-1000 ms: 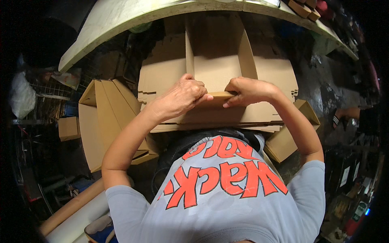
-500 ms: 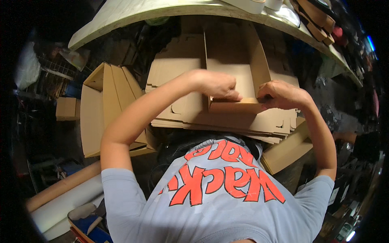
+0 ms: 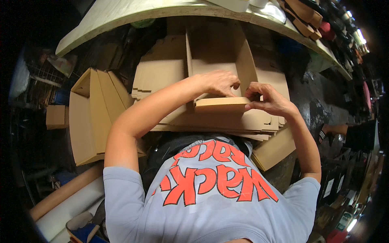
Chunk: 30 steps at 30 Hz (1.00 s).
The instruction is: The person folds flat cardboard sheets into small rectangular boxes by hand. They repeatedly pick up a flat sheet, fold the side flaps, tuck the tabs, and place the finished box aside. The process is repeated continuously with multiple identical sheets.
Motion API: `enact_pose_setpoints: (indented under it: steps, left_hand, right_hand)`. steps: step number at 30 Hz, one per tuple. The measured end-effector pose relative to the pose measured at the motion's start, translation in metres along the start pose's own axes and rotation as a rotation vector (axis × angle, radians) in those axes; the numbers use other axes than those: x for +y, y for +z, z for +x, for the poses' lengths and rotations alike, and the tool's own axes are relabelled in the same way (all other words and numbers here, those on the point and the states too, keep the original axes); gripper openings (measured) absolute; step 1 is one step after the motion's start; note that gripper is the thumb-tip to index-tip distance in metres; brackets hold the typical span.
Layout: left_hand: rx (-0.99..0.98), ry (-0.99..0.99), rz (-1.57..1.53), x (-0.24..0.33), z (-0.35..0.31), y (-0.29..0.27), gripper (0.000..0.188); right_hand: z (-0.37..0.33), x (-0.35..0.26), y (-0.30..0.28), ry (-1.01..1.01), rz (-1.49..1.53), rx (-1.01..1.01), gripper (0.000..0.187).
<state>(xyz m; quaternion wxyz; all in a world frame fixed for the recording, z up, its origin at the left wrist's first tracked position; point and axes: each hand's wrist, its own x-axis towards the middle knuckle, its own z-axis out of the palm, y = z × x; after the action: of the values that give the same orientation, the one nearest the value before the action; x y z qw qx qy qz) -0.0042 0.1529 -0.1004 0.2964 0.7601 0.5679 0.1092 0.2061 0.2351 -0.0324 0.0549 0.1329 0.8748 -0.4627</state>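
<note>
Two box sides (image 3: 246,60) are standing; the right hand (image 3: 268,99) is pinching the six-o'clock flap (image 3: 221,107), seemingly unfinished; the left hand (image 3: 221,82) is curling above, grip unclear.

box (image 3: 210,50): open above | side walls (image 3: 248,65): flanking | tabletop (image 3: 162,10): across far end

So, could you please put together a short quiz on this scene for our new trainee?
1. True or false: the right hand has its fingers on the right end of the near wall of the open box.
2. What lies beneath that box? A) a folded blanket B) a stack of flat cardboard C) a metal tray
3. Fill in the colour: at the lower left, the brown roll lies beside a ____ roll.

Key: 1. True; 2. B; 3. white
</note>
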Motion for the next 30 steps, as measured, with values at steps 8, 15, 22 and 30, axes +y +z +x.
enact_pose_setpoints:
  steps: [8, 15, 22, 30]
  left_hand:
    - [0.047, 0.033, 0.06, 0.005, -0.002, 0.006, 0.072]
    - [0.114, -0.048, 0.021, 0.023, -0.034, -0.015, 0.062]
    - [0.485, 0.147, 0.285, 0.047, -0.127, 0.002, 0.035]
    - [0.508, 0.244, 0.218, 0.044, -0.087, 0.025, 0.035]
  right_hand:
    - [0.008, -0.004, -0.01, 0.001, -0.096, -0.139, 0.028]
    - [0.004, -0.007, -0.005, -0.017, -0.234, -0.122, 0.024]
    - [0.004, -0.02, 0.0, -0.05, -0.482, -0.05, 0.021]
    - [0.002, -0.031, 0.056, -0.254, -0.567, 0.161, 0.024]
